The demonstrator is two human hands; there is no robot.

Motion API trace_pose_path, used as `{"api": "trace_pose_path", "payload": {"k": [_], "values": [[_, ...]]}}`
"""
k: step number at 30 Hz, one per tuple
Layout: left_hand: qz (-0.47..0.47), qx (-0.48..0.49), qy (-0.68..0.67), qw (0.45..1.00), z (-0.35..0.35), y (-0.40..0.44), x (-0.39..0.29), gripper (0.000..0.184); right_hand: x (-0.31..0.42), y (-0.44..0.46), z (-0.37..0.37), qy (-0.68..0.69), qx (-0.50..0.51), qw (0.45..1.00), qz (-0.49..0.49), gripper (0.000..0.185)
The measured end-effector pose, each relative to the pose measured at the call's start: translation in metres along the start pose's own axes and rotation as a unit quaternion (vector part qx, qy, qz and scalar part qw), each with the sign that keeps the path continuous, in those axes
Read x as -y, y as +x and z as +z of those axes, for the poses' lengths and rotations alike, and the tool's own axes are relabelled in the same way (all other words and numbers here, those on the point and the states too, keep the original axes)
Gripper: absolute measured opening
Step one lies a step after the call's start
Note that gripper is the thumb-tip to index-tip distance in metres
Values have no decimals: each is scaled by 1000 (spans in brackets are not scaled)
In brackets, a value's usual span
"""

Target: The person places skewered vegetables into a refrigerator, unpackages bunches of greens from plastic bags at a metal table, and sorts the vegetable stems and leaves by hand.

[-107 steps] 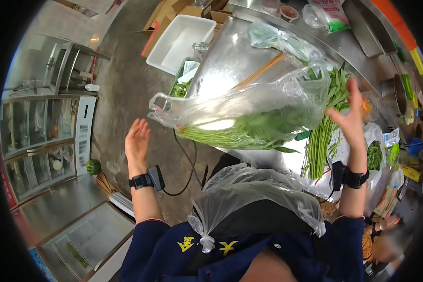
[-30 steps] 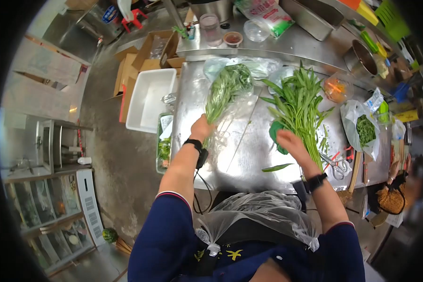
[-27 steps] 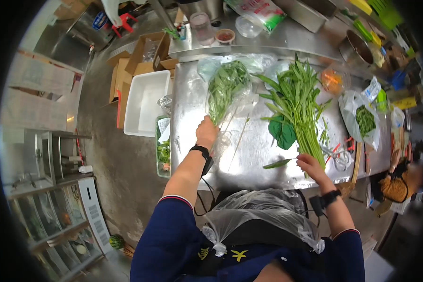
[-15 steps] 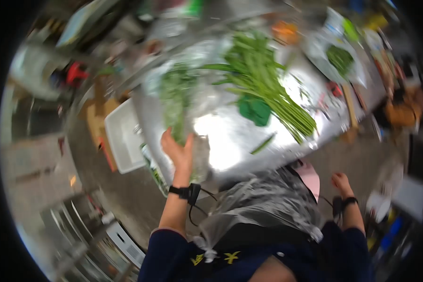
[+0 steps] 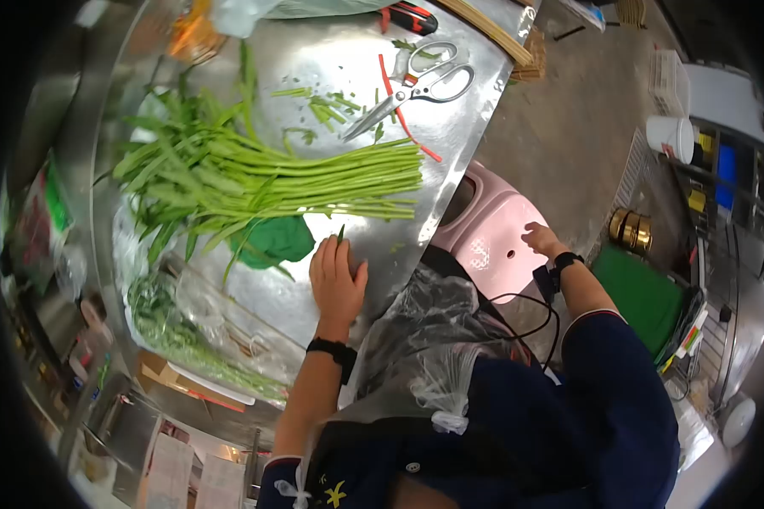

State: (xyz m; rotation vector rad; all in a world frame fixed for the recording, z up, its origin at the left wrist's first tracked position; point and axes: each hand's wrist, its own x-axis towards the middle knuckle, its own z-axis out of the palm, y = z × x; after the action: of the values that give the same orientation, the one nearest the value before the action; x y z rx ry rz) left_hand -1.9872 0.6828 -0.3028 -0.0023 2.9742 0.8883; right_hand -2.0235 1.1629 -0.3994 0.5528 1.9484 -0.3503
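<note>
My left hand (image 5: 338, 278) lies on the steel table with its fingers stretched out. A small green leaf tip (image 5: 341, 232) shows at the fingertips; the rest of that piece is hidden. Just beyond lies a bunch of long green leafy stalks (image 5: 306, 180), cut ends towards the table edge. Crumpled green plastic (image 5: 272, 242) sits against the bunch, left of my hand. My right hand (image 5: 545, 240) hangs over the edge of a pink stool (image 5: 502, 229), fingers loosely bent and slightly apart, nothing visible in them. I cannot tell whether it touches the stool.
Scissors (image 5: 412, 89), a red strip (image 5: 390, 85) and cut stalk bits (image 5: 327, 109) lie beyond the bunch. Bagged greens (image 5: 174, 327) are at the table's left. Right of the stool are a green board (image 5: 637, 293), a gold-coloured pot (image 5: 631, 231) and a white bucket (image 5: 671, 137).
The view has swung to the right. My left hand has moved from beside the bagged greens to the tabletop near the bunch, where a loose green piece lay. My right hand is now over the stool.
</note>
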Motion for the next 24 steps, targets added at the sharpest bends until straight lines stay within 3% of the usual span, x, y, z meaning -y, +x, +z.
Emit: {"api": "trace_pose_path", "payload": {"k": [1,3,6,11,17,24], "values": [[10,-9,33,999,3,-2,1,43,-8,1,1,3,3,1000,10,49],[14,-11,66,998,12,-1,6,43,-21,5,4,-83,-121,989,33,59],[33,-26,75,996,12,-2,6,47,-11,23,-4,-43,-158,986,16,71],[32,-22,72,997,13,-1,8,47,18,67,-2,97,-131,983,82,84],[27,-40,39,998,11,-5,6,47,105,30,24,15,-176,975,136,93],[40,-56,43,997,10,-3,6,49,181,-18,85,-87,-178,980,0,92]]}}
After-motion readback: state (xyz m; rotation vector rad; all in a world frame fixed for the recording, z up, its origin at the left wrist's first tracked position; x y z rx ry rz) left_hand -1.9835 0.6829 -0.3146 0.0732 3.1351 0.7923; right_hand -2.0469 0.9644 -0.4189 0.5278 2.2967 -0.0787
